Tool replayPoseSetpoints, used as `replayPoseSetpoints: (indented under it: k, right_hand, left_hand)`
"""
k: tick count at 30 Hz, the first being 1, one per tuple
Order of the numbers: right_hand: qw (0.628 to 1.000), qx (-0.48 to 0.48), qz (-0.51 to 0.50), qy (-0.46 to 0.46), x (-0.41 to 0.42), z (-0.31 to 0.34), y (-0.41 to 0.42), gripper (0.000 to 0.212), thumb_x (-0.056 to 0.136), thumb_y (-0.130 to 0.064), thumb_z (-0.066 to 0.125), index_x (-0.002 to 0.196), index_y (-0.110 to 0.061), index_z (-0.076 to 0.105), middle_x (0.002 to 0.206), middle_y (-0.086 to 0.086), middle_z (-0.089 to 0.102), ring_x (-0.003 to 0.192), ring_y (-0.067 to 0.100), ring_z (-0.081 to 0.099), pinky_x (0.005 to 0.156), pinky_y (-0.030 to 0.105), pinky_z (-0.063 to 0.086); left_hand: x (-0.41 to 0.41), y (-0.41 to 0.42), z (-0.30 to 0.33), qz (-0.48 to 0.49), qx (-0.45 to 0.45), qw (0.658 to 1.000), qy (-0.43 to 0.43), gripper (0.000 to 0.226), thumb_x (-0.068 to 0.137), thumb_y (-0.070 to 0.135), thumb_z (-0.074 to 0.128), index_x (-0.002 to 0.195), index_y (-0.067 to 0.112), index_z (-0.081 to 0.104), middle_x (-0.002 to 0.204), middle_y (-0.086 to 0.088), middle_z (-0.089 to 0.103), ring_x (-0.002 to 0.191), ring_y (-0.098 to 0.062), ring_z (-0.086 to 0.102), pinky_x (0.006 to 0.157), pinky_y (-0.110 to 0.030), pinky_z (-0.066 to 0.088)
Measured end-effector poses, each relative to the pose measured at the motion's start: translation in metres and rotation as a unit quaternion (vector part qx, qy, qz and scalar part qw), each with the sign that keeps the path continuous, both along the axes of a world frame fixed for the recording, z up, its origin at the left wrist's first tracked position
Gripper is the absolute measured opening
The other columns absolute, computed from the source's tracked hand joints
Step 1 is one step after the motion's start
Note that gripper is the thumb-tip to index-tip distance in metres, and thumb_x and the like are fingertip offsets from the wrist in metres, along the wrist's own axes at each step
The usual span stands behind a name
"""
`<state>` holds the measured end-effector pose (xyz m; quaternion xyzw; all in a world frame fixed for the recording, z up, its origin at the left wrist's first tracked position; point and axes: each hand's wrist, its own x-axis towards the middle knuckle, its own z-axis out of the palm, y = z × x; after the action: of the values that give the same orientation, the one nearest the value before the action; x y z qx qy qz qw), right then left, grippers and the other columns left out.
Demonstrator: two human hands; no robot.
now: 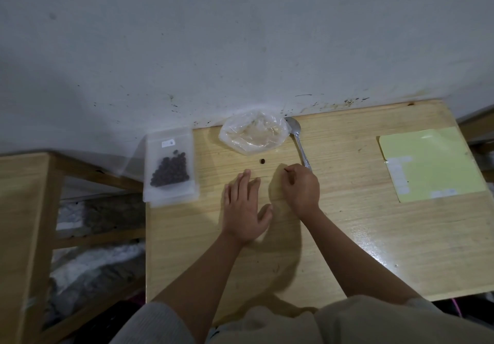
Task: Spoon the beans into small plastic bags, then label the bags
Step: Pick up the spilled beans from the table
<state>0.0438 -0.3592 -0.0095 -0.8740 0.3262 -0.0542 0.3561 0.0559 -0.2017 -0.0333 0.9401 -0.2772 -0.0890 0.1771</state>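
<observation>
So the beans (171, 171) are mostly sitting in a small labelled bag (170, 165) at the left edge of the surface (347, 231), on top of what looks like a stack of empty bags, and it hangs a little over the edge. One stray bean (262, 161) lies loose in the middle, between the crumpled clear bag (255, 133) at the wall and our hands.

Our left hand (244, 207) is flat, fingers straight, pressing down on the wood. Our right hand (300, 185) is curled, fingertips pinched together just beside the spoon (298, 140) handle (whether it's actually got anything in that pinch, we can't tell, maybe a sticker).

What could go wrong:
- a sleeve or elbow nudges the filled bag off the edge
- the loose bean rolls if a hand sweeps past it
- reaching for the spoon knocks it into the crumpled bag

The yellow label sheet (433, 161) sits well apart on the right, so a long reach across could drag stuff along.
</observation>
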Motion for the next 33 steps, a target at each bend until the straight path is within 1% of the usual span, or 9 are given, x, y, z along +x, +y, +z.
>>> replayPoseSetpoints:
  k: [3, 6, 13, 15, 17, 20, 24, 27, 33]
  right_hand:
    - [0.999, 0.030, 0.018, -0.013, 0.000, 0.004, 0.002, 0.011, 0.087, -0.015, 0.058, 0.091, -0.006, 0.061, 0.068, -0.002, 0.057, 0.062, 0.013, 0.053, 0.056, 0.021, 0.038]
    - [0.993, 0.103, 0.047, -0.016, 0.001, 0.008, 0.008, 0.007, 0.090, -0.011, 0.051, 0.087, -0.005, 0.053, 0.062, -0.004, 0.050, 0.055, 0.007, 0.046, 0.050, 0.013, 0.035]
    - [0.978, 0.200, 0.035, -0.039, 0.010, 0.005, 0.010, 0.018, 0.083, 0.007, 0.043, 0.070, 0.002, 0.055, 0.064, 0.003, 0.053, 0.057, 0.005, 0.045, 0.057, 0.019, 0.037]
    - [0.967, 0.247, 0.030, -0.046, 0.012, 0.005, 0.010, 0.021, 0.084, 0.006, 0.046, 0.065, 0.000, 0.054, 0.060, 0.002, 0.051, 0.055, 0.003, 0.043, 0.057, 0.018, 0.036]
    - [0.964, 0.260, 0.022, -0.049, 0.016, 0.005, 0.013, 0.028, 0.089, -0.006, 0.053, 0.062, 0.003, 0.051, 0.055, 0.003, 0.045, 0.052, 0.005, 0.039, 0.055, 0.018, 0.034]
    - [0.979, 0.199, 0.022, -0.039, 0.022, 0.003, 0.017, 0.037, 0.089, -0.025, 0.061, 0.063, -0.002, 0.053, 0.053, -0.004, 0.045, 0.049, 0.005, 0.039, 0.051, 0.013, 0.033]
    - [0.993, 0.089, 0.040, -0.059, 0.028, 0.002, 0.020, 0.015, 0.085, -0.023, 0.068, 0.083, -0.008, 0.070, 0.075, 0.000, 0.066, 0.067, 0.009, 0.055, 0.064, 0.019, 0.039]
    - [0.997, 0.033, 0.060, -0.045, 0.033, 0.001, 0.020, 0.021, 0.086, -0.025, 0.066, 0.098, -0.008, 0.070, 0.089, 0.009, 0.069, 0.081, 0.020, 0.061, 0.069, 0.026, 0.043]
    - [0.998, 0.019, 0.054, 0.027, 0.039, -0.004, 0.020, 0.021, 0.088, -0.028, 0.061, 0.100, -0.012, 0.068, 0.093, 0.004, 0.065, 0.081, 0.020, 0.061, 0.064, 0.025, 0.039]
  left_hand:
    - [0.000, 0.000, 0.000, -0.004, 0.004, 1.000, -0.001, 0.066, 0.081, 0.053, 0.047, 0.135, 0.015, 0.043, 0.153, -0.010, 0.027, 0.140, -0.028, 0.024, 0.112, -0.053, 0.018]
    - [0.000, 0.001, 0.000, -0.009, 0.009, 1.000, -0.001, 0.066, 0.081, 0.052, 0.048, 0.135, 0.015, 0.042, 0.154, -0.010, 0.026, 0.140, -0.029, 0.024, 0.113, -0.054, 0.020]
    - [0.001, 0.001, -0.001, -0.009, 0.005, 1.000, -0.013, 0.064, 0.080, 0.052, 0.046, 0.130, 0.012, 0.045, 0.152, -0.011, 0.029, 0.139, -0.029, 0.027, 0.111, -0.055, 0.025]
    - [0.001, 0.001, -0.001, -0.010, 0.002, 1.000, -0.014, 0.063, 0.081, 0.052, 0.045, 0.129, 0.011, 0.046, 0.153, -0.011, 0.029, 0.140, -0.028, 0.026, 0.111, -0.055, 0.025]
    - [0.001, 0.002, -0.002, -0.010, 0.006, 1.000, -0.016, 0.064, 0.081, 0.052, 0.045, 0.130, 0.011, 0.046, 0.153, -0.012, 0.029, 0.141, -0.028, 0.025, 0.111, -0.055, 0.024]
    - [0.002, 0.002, -0.003, -0.014, 0.014, 1.000, -0.020, 0.064, 0.082, 0.052, 0.044, 0.130, 0.010, 0.046, 0.152, -0.014, 0.030, 0.140, -0.029, 0.027, 0.111, -0.055, 0.024]
    - [0.003, 0.002, -0.004, -0.019, 0.023, 0.999, -0.027, 0.064, 0.081, 0.054, 0.047, 0.128, 0.011, 0.049, 0.150, -0.014, 0.033, 0.138, -0.030, 0.030, 0.110, -0.055, 0.027]
    - [0.003, 0.002, -0.005, -0.021, 0.030, 0.999, -0.028, 0.066, 0.081, 0.057, 0.045, 0.129, 0.011, 0.049, 0.151, -0.015, 0.032, 0.138, -0.030, 0.027, 0.109, -0.056, 0.026]
    - [0.003, 0.002, -0.007, -0.013, 0.018, 1.000, -0.022, 0.065, 0.083, 0.057, 0.046, 0.130, 0.012, 0.049, 0.152, -0.014, 0.031, 0.139, -0.027, 0.020, 0.111, -0.055, 0.022]
